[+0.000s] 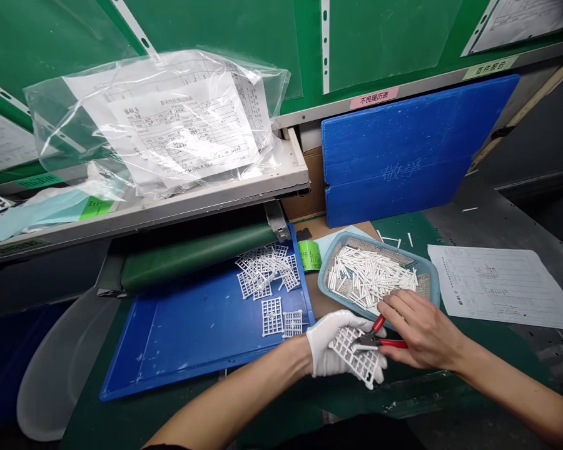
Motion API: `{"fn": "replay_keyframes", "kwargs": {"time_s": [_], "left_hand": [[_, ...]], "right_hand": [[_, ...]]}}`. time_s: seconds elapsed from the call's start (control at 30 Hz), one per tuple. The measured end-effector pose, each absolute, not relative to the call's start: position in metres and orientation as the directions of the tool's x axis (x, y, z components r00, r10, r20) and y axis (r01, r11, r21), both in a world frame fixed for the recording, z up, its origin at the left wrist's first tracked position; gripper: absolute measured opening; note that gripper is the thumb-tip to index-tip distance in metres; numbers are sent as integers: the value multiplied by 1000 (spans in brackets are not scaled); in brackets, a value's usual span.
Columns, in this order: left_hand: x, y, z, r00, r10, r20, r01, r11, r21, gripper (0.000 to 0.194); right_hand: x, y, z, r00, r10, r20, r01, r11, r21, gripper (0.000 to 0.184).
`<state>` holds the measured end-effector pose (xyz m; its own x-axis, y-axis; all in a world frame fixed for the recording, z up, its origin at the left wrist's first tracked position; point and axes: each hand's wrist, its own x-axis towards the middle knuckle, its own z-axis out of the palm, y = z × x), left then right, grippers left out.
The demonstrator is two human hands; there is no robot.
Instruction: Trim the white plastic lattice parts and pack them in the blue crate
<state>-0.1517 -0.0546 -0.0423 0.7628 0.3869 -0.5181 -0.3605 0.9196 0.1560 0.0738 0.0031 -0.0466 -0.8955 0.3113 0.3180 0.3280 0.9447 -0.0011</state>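
My left hand (326, 350), in a white glove, is closed on a white plastic grid (349, 355), which it holds tilted above the green work surface. My bare right hand (420, 328) grips red-handled nippers (390, 342). Their metal jaws lie against the grid's upper face, beside a short white stick there; whether the stick is joined to the grid I cannot tell. Just behind both hands stands a light blue basket (429, 269) holding many loose white sticks (368, 275).
On the left a blue tray (192, 331) carries a pile of white grids (265, 269), under the green conveyor belt (197, 256). A printed sheet (507, 284) lies right of the basket. Behind it leans a blue board (403, 150). A shelf (206, 190) holds bagged papers (178, 125).
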Motion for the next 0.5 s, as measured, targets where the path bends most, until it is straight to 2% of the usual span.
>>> {"fn": "replay_keyframes", "kwargs": {"time_s": [0.1, 0.2, 0.3, 0.4, 0.5], "left_hand": [[-152, -56, -48, 790, 323, -522, -293, 945, 141, 38], [-154, -54, -42, 762, 281, -584, -224, 960, 170, 47], [-157, -55, -32, 645, 407, -647, -274, 913, 300, 39], [-158, -58, -24, 562, 538, -628, -332, 842, 425, 34], [-157, -61, -23, 649, 495, -578, -346, 868, 355, 44]], "right_hand": [[77, -2, -52, -894, 318, 317, 336, 942, 0, 65], [77, -3, -43, -909, 279, 309, 315, 946, 73, 70], [76, 1, -29, -922, 246, 299, 292, 949, 120, 71], [76, 5, -20, -910, 256, 327, 297, 951, 82, 59], [73, 2, -30, -884, 294, 362, 312, 950, -12, 47]]}}
